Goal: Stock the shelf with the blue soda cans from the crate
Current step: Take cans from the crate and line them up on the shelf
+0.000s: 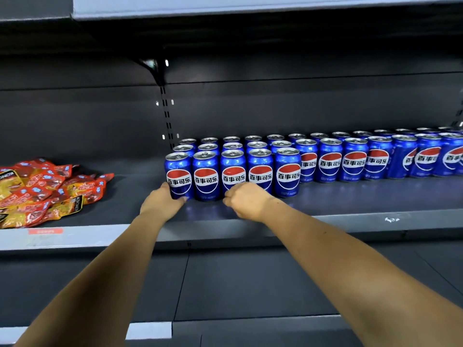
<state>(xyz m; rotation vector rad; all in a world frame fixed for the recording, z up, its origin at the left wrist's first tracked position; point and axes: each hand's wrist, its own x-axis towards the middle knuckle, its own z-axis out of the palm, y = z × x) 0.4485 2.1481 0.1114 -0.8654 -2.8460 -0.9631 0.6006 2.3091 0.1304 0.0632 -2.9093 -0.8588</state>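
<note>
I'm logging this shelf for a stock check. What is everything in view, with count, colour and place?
front-row cans: five, blue with red-white-blue logo, front left of the block
other cans: too many to count surely, blue, rows behind and running right
snack packets: a pile, red and orange, left on the same shelf
shelf: one, dark grey, under the cans
left hand: fingers round the leftmost front can
right hand: fingers curled, at the base of the third and fourth front cans

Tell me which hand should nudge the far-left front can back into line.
Left. The left hand already grips the base of the far-left front can. The right hand is curled in front of the third can, further from it.
</note>
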